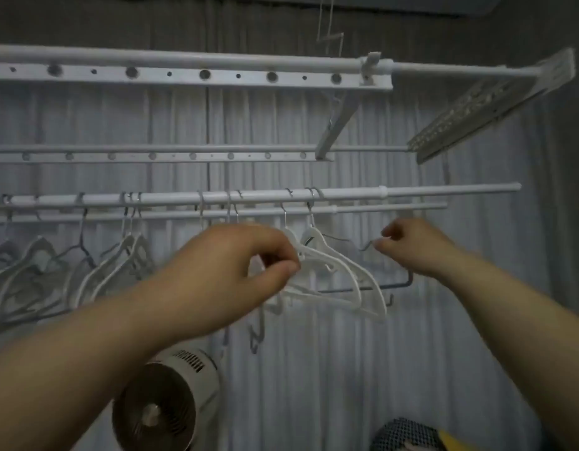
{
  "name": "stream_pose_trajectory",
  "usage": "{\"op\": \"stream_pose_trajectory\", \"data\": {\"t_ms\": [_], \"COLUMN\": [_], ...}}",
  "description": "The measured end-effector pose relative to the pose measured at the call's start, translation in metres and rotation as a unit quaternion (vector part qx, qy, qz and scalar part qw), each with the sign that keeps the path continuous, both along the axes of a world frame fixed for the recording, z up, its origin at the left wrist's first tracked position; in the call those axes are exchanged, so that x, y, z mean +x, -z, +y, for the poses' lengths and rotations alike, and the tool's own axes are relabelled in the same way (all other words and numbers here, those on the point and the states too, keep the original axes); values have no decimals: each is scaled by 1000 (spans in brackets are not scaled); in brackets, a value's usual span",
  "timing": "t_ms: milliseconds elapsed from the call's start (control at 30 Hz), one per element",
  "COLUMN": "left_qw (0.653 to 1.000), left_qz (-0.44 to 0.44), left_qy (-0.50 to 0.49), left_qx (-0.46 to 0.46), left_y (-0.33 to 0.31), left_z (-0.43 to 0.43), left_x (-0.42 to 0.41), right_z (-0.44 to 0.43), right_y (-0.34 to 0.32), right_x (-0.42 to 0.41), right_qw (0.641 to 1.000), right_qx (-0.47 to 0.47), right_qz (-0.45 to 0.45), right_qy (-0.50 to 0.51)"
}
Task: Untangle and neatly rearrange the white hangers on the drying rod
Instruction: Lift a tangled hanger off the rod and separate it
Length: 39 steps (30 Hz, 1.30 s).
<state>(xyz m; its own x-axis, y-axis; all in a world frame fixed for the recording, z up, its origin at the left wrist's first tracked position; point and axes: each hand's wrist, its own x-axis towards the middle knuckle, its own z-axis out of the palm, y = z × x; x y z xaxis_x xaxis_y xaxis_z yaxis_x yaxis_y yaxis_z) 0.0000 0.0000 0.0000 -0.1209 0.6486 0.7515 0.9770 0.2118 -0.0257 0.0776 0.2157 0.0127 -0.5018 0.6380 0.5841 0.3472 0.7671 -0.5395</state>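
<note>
A white drying rod [346, 193] runs across the middle of the view, with a thinner rod just below it. A tangle of white hangers [343, 271] hangs from it by metal hooks near the centre. My left hand [236, 268] pinches the white hangers at their left shoulder. My right hand [415, 245] pinches the thin grey wire hanger [363, 289] at its right end, just right of the white ones. More white hangers [119, 265] hang in bunches along the rod on the left.
Two higher perforated rack bars [184, 74] span the top, with a folded mesh panel [483, 112] at upper right. A round white fan [164, 402] stands below my left forearm. A pale curtain hangs behind everything. A dark mesh object [408, 434] sits at the bottom right.
</note>
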Motion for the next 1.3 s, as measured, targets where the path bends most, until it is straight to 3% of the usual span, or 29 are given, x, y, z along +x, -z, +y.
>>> {"op": "stream_pose_trajectory", "data": {"t_ms": [233,400,533,767,1000,1133,1300], "left_qw": [979,967,960,968,992,990,988], "left_qz": [37,9,3,-39,-107,-117,-94], "left_qy": [-200,-256,-281,-250,-56,-60,-104], "left_qx": [-1,11,2,0,-37,-41,-63], "left_y": [-56,-71,-72,-80,-50,-37,-33], "left_z": [99,125,138,142,134,146,180], "left_x": [-49,-71,-76,-71,-32,-25,-18], "right_z": [57,79,91,128,178,204,221], "right_y": [-1,1,2,0,13,44,71], "right_x": [-24,-37,-43,-52,-38,-5,63], "right_qw": [991,988,987,980,984,983,978], "right_qx": [-30,74,137,198,169,154,73], "right_qz": [-53,-78,-73,29,18,0,79], "right_qy": [-122,-115,-49,-12,-56,-97,-178]}}
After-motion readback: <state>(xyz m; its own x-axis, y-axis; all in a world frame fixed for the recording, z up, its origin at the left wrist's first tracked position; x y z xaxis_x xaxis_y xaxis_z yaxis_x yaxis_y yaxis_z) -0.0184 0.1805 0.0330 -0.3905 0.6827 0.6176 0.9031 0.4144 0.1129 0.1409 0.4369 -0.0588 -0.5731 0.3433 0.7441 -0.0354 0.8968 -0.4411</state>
